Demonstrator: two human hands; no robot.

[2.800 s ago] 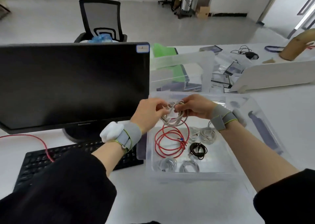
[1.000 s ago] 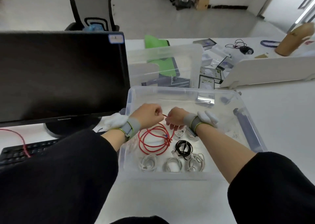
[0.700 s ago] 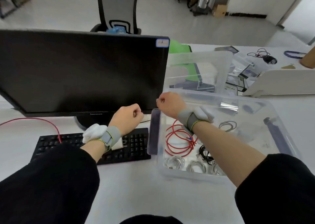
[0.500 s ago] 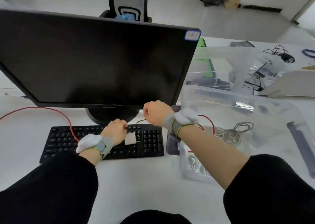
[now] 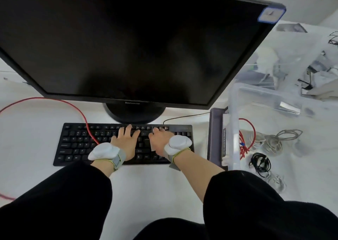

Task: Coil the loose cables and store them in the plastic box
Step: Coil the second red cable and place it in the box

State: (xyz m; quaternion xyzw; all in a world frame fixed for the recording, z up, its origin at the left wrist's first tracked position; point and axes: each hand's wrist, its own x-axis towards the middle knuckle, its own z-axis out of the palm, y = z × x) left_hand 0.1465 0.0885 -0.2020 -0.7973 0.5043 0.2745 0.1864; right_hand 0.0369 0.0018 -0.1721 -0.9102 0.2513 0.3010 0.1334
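Monitor [image 5: 128,44] bezel carries small brand lettering under screen, too blurred to read; blue-edged sticker [image 5: 270,15] on far right corner, writing illegible. Left hand [image 5: 126,141] flat on black keyboard [image 5: 76,144], fingers spread straight. Right hand [image 5: 160,139] on keys too, fingers curled under; cannot tell whether pinching anything. Loose red cable [image 5: 80,112] crosses keyboard's left part, ends just left of left hand (apart from fingers). Plastic box [image 5: 233,130] right of keyboard holds red coil [image 5: 246,141], grey coil [image 5: 278,141], black coil [image 5: 259,163].

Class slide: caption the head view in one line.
Both hands on the black keyboard; coiled cables in the plastic box at right.
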